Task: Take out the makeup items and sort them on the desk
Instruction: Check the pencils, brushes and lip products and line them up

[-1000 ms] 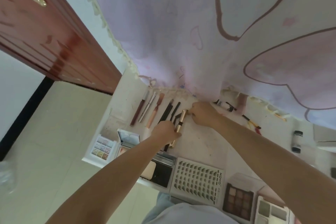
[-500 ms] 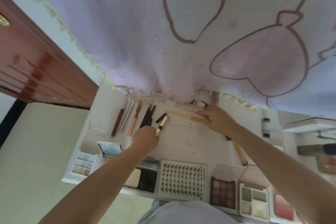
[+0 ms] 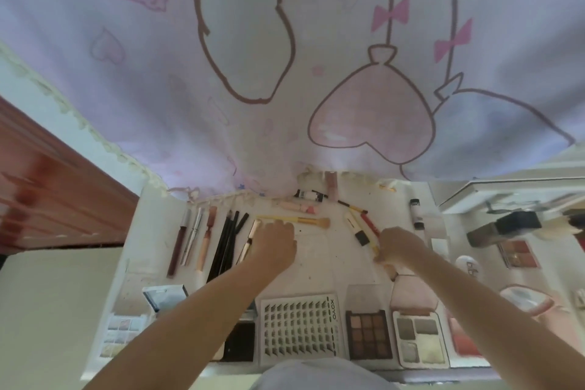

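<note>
Makeup items lie sorted on the table (image 3: 319, 263): your left hand (image 3: 274, 244) has set the gold tube (image 3: 250, 239) beside the black pencils (image 3: 228, 239), its fingers now relaxed. Your right hand (image 3: 399, 247) has dropped back from the brush (image 3: 297, 220) to pinch a yellow stick (image 3: 375, 250), next to sort.

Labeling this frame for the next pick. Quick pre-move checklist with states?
1. Left hand clear of the gold tube: not ok, it rests against it.
2. Right hand free: cannot tell, fingers hidden; a yellow stick shows at its fingertips.
3. Pencil row aligned: ok.
4. Yellow brush sorted: not ok, lies crosswise above the left hand.
5. Palettes lined up at the desk's near edge: ok.
</note>
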A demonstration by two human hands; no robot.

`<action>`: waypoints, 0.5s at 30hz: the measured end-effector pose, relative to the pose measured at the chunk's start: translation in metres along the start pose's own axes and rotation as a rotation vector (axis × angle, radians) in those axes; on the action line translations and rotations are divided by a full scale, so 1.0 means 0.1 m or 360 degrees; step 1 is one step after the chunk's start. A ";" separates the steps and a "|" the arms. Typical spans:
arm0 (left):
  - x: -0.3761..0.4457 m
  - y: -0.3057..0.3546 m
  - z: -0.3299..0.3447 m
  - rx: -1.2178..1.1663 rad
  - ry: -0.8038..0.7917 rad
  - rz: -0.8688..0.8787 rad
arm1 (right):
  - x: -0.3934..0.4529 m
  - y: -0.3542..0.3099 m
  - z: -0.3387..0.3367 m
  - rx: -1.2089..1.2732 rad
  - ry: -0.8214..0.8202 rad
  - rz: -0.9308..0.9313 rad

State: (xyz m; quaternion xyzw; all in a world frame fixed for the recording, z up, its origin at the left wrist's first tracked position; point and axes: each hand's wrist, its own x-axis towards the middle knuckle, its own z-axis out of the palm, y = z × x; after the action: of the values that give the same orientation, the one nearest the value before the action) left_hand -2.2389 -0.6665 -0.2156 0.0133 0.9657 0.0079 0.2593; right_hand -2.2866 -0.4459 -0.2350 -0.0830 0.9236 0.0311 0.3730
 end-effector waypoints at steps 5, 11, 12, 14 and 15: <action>0.02 0.06 -0.05 0.0002 -0.0034 0.0081 | 0.05 0.03 -0.06 0.0144 0.0116 0.0051; 0.06 0.08 -0.15 0.0018 -0.0004 0.0103 | 0.07 0.17 -0.07 0.0148 0.0163 0.0137; 0.06 0.09 -0.13 -0.0002 -0.0019 0.0105 | 0.09 0.18 -0.03 0.0162 0.0128 0.0153; 0.06 0.12 -0.09 -0.0094 -0.0040 0.0117 | 0.09 0.22 -0.02 0.0217 0.0145 0.0128; 0.07 0.13 -0.09 -0.0178 -0.0038 0.0120 | 0.08 0.25 -0.04 0.0254 0.0209 0.0092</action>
State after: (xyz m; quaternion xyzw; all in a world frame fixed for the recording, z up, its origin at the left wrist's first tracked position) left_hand -2.2490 -0.6536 -0.2113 0.0354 0.9594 0.0713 0.2707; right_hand -2.2997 -0.4229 -0.2375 -0.0281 0.9476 -0.0374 0.3160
